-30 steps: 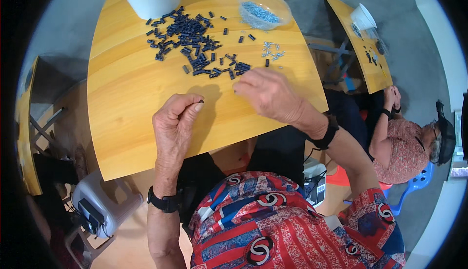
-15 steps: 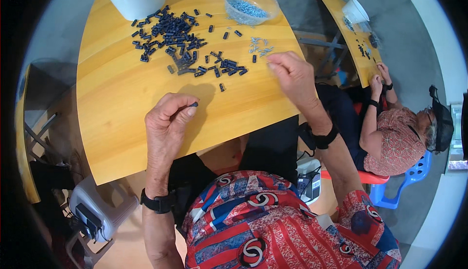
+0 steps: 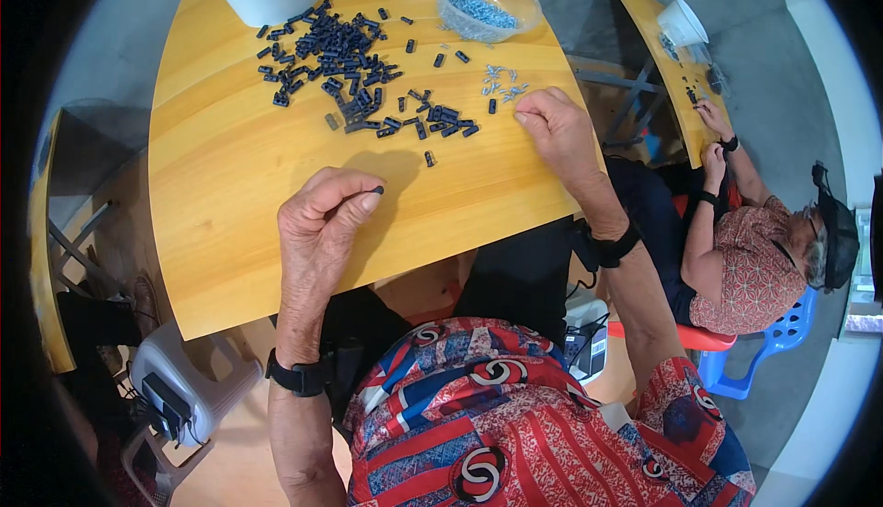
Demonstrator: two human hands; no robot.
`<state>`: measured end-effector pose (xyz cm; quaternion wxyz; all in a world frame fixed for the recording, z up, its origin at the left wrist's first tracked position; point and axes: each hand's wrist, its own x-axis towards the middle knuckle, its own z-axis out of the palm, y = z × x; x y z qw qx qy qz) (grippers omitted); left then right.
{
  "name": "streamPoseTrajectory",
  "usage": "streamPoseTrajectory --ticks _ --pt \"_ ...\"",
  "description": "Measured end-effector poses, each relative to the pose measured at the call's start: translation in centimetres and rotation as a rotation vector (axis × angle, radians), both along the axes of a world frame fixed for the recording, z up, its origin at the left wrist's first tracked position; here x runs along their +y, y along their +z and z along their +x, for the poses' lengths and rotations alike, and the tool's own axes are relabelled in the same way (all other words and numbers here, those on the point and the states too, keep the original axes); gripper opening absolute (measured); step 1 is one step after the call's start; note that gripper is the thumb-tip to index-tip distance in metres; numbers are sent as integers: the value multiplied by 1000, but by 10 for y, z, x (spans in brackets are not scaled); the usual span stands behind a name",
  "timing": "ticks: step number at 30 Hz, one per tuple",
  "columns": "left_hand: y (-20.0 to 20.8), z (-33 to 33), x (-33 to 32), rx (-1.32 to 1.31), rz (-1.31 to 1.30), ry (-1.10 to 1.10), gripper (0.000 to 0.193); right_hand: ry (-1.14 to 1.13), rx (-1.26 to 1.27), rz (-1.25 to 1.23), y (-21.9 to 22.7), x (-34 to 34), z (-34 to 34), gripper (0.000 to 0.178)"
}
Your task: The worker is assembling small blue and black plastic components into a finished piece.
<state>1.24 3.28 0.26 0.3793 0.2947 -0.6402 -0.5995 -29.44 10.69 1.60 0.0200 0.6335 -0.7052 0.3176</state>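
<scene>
While left hand (image 3: pixel 322 210) pinches, open tabletop (image 3: pixel 469 181), edge (image 3: pixel 235 320) nearby

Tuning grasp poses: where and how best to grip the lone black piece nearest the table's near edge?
Probably a pinch across the long left and right sides of the lone black piece, around mid-length, coming down from the near side. Its length runs roughly away from the person, and the pile lies beyond it, so the near side looks less obstructed.
</scene>
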Motion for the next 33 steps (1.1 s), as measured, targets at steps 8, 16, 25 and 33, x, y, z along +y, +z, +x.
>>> streamPoseTrajectory --ticks 8,16,25,33 --pt "3 -1 0 -2 49 -17 12 -16 -713 279 29 12 32 10" --pt "1 -1 0 54 138 -61 14 220 -995 332 51 4 118 7" --pt "0 -2 3 104 208 -52 15 277 -889 306 39 -7 135 9" --pt "3 1 1 166 320 -52 15 245 -974 297 34 -5 137 9"
